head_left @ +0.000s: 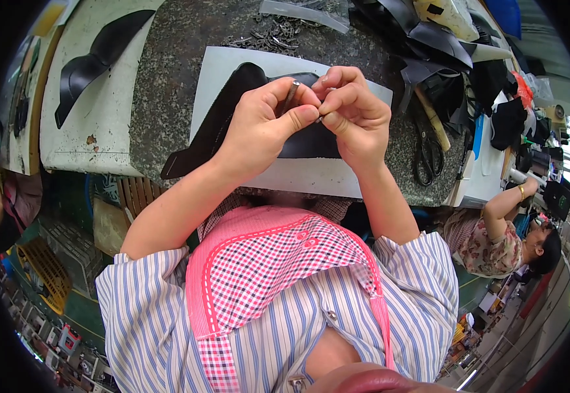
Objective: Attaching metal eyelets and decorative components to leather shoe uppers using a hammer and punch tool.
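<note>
My left hand point(259, 124) is closed, thumb and forefinger pinched together, with a slim metal rod-like tool point(290, 96) held in it. Against its fingertips, my right hand point(363, 121) is also closed in a pinch. Something small and dark sits where the fingertips meet, too small to name. Both hands are above a black leather piece point(214, 124) with a stitched-looking edge, which the hands partly cover. That leather lies on a white sheet point(298, 178) on the worn, speckled work surface point(167, 72).
Small dark metal-looking bits point(278, 36) lie beyond the sheet, near a clear plastic strip point(304, 14). Black scissors point(428, 157) and a wooden-handled tool point(433, 118) lie right. Another black leather piece point(95, 62) rests left, stacked leather point(422, 39) far right. A co-worker point(494, 229) sits at right.
</note>
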`<move>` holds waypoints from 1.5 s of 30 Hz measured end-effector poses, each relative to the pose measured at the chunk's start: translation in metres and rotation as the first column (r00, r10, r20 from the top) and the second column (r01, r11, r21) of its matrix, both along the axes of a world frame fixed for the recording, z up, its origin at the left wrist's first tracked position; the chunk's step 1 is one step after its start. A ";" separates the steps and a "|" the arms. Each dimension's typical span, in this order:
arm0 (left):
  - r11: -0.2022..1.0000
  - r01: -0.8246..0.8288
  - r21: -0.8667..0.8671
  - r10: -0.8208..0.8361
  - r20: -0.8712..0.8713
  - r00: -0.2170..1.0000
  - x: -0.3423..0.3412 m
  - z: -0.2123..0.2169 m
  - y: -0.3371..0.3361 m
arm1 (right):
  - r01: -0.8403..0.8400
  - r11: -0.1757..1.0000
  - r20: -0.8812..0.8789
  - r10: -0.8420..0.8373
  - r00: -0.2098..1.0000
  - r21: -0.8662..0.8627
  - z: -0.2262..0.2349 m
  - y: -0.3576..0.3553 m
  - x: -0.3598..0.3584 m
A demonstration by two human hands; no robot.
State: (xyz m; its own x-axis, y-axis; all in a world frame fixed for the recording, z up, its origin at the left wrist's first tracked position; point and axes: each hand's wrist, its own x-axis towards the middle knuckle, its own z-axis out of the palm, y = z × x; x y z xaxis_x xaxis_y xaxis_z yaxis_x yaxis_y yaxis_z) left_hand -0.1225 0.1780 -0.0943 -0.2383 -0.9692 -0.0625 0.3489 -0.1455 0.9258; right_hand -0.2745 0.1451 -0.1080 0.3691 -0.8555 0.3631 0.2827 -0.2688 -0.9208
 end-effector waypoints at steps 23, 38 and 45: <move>0.949 0.315 -0.007 -0.138 0.889 0.436 0.016 -0.011 -0.040 | 0.305 0.947 -0.350 -0.320 0.881 -0.097 -0.044 0.003 -0.013; 0.967 0.205 0.153 -0.254 0.684 0.684 0.024 -0.014 -0.033 | 0.231 0.959 -0.383 -0.279 0.881 -0.167 -0.042 0.004 -0.010; 0.976 0.218 -0.008 -0.117 0.826 0.552 0.024 -0.015 -0.029 | 0.240 0.967 -0.374 -0.254 0.892 -0.085 -0.037 0.006 -0.010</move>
State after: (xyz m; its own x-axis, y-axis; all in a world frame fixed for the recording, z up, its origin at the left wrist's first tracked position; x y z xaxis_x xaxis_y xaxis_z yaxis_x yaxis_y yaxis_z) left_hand -0.0984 0.1490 -0.1097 -0.2930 -0.9295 -0.2239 -0.5841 -0.0114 0.8116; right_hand -0.2849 0.1509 -0.1450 0.2627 -0.9265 0.2696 -0.1654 -0.3185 -0.9334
